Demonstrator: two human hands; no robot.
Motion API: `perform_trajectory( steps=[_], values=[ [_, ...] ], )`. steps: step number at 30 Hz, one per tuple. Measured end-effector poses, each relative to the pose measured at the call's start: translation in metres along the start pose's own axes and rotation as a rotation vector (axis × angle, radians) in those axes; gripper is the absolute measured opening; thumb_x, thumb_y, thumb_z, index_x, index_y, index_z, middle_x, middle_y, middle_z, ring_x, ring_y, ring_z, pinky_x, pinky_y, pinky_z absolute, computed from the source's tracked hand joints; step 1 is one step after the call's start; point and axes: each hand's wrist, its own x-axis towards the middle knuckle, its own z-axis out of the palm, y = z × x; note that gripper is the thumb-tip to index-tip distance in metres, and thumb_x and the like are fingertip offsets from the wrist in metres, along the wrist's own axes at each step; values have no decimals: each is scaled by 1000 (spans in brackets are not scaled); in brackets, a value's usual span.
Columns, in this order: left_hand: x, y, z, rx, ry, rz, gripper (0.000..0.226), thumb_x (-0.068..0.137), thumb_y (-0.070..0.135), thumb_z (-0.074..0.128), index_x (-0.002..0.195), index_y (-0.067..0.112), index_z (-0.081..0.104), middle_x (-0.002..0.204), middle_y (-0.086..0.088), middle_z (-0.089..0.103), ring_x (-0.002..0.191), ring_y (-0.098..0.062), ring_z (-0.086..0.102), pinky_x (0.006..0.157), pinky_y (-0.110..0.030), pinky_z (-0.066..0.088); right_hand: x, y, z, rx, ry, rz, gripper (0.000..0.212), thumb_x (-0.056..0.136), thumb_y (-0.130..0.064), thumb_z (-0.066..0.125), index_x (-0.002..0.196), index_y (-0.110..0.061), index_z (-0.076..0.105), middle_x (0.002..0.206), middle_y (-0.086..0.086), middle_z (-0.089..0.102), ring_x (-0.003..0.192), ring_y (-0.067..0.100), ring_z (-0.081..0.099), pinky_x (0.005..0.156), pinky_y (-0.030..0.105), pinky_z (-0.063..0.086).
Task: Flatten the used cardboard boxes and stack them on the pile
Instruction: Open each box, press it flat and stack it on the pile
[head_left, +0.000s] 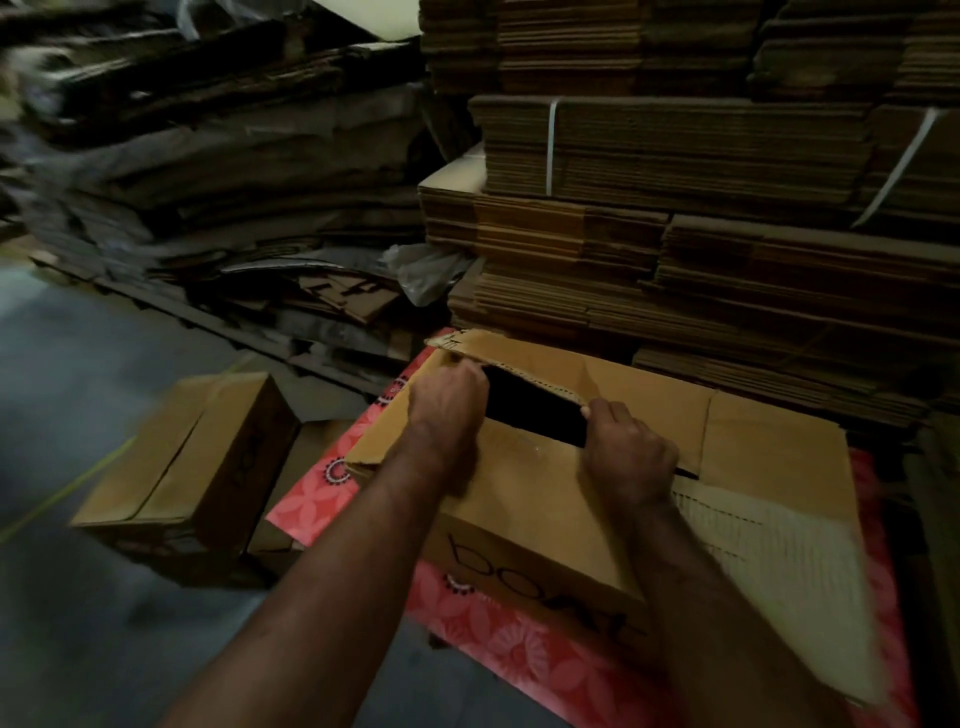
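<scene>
The brown corrugated cardboard box (524, 499) with black lettering on its near side is lying in front of me on a pink flower-patterned sheet (498, 639) spread over the grey floor (93, 338). Its top is parting along a dark slot between two long flaps. I am curling my left hand (449, 410) over the far flap's torn edge (519, 358) near the box's left end, fingers bent round the cardboard and gripping it. I am closing my right hand (628, 457) on the same slot further right, knuckles up, thumb tip showing at the flap edge; the fingers are tucking under the cardboard, so I cannot tell exactly how deep they are reaching. Both my bare forearms are crossing the box's near side.

To the right of my right hand, a pale sheet of cardboard with dotted lines (779, 571) is lying against the box and over the pink sheet. To the left, a smaller closed brown cardboard box (192, 462) is sitting on the floor, just beside the pink sheet's corner. Behind my box, neat stacks of flattened brown cardboard (727, 270) are rising high, some bundled with white straps (550, 145). Further left, a rougher, darker pile of flattened cardboard (218, 182) is leaning, blurred. A crumpled clear plastic bag (421, 270) is wedged between the two piles.
</scene>
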Motion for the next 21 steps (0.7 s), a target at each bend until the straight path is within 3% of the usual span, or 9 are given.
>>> perform_trajectory(
  steps=[5,8,11,13,15,16,18,20,21],
  values=[
    [13,-35,-29,-69,85,-109,18,97,29,61,111,17,58,95,3,60,85,-21,63,75,-37,54,6,-2,-4,-45,-17,42,27,107,-33,45,112,-18,66,92,2,69,66,25,66,59,32,44],
    [22,-49,-35,-94,81,-115,17,103,27,50,112,16,59,89,0,54,82,-21,58,71,-35,49,5,-2,-4,-31,-30,49,27,107,-32,44,112,-17,66,91,3,69,66,25,66,60,34,47],
    [34,-62,-44,-132,44,-155,16,101,31,53,105,18,62,83,2,51,80,-20,56,75,-35,50,10,-3,-6,-39,-56,60,32,108,-34,36,115,-20,64,96,0,69,72,23,66,64,37,51],
    [47,-78,-50,-179,-2,-291,17,97,35,59,99,18,63,81,-1,52,78,-21,56,75,-36,51,10,-3,-6,-25,-73,75,28,106,-33,41,118,-21,62,99,0,68,75,22,66,66,38,51],
    [60,-105,-45,-262,-58,-481,18,100,34,55,104,18,61,83,-4,52,74,-22,53,65,-36,45,3,0,-3,-27,-109,54,25,104,-34,47,121,-23,61,105,-1,68,80,22,67,68,39,51],
    [68,-119,-38,-324,-64,-545,21,101,32,51,114,17,60,92,-7,56,81,-24,57,66,-37,47,-3,2,1,-30,-128,32,25,101,-34,52,122,-24,60,108,-2,68,83,22,67,68,40,51],
    [78,-142,-16,-408,-64,-591,40,101,27,51,139,15,46,129,-15,55,115,-33,56,90,-46,51,-10,8,9,-53,-160,-21,29,95,-32,63,122,-23,62,111,0,69,86,23,68,67,41,53],
    [87,-150,17,-365,-57,-480,62,99,24,55,153,16,26,158,-16,30,144,-35,33,115,-58,31,-7,11,16,-96,-195,-63,28,93,-31,64,119,-22,65,111,2,69,89,24,68,66,38,56],
    [91,-149,40,-342,-88,-413,65,100,29,53,156,18,22,165,-13,18,151,-32,21,120,-60,19,-5,13,20,-111,-213,-72,26,94,-32,62,118,-21,66,111,2,69,91,24,67,67,38,56]
  ],
)
